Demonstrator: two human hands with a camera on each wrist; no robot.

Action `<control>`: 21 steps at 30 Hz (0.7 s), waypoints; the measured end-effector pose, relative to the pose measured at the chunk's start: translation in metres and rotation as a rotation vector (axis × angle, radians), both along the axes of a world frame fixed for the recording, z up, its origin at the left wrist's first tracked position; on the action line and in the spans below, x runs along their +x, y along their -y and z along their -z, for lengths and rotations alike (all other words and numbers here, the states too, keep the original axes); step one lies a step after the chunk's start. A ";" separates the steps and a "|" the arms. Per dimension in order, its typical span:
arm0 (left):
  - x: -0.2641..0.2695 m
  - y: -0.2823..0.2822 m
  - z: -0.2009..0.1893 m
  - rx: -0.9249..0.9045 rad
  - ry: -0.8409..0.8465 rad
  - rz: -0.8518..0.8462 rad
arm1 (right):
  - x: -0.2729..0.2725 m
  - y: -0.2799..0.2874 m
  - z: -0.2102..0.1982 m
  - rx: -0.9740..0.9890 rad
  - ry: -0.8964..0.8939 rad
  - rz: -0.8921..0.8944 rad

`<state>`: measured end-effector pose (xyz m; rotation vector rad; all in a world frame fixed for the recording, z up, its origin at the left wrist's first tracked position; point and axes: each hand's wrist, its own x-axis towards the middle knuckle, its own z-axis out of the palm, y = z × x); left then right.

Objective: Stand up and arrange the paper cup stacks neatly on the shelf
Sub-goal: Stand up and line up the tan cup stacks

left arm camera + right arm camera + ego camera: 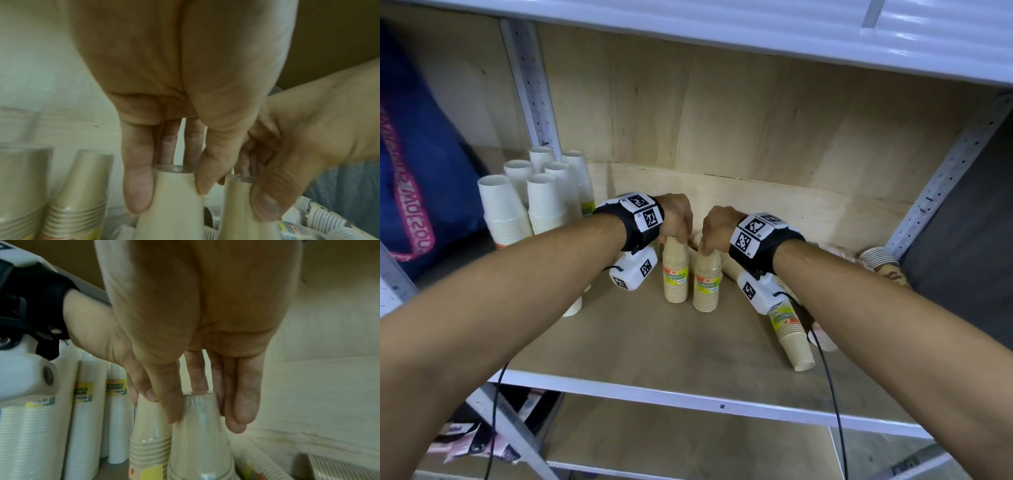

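Plywood shelf (654,342) with plywood backing; each hand's grip clamps one upright beige cup stack (676,270).

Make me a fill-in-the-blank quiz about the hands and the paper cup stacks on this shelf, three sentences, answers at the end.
1. The left hand grips the top of a beige paper cup stack that stands ____.
2. The right hand holds the ____ of a second beige stack.
3. The beige stack under the right forearm is ____ on the wooden shelf.

Answers: upright; top; lying
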<state>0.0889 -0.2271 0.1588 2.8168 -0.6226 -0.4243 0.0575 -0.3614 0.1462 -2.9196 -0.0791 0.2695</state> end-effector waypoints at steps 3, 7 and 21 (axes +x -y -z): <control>0.007 -0.014 -0.004 0.036 0.014 -0.061 | 0.006 -0.012 -0.001 0.032 0.022 -0.022; 0.015 -0.038 -0.003 0.051 0.123 -0.183 | 0.019 -0.033 -0.003 0.049 0.083 -0.074; 0.027 -0.059 0.022 0.005 0.251 -0.399 | 0.044 -0.073 0.009 0.175 0.135 -0.160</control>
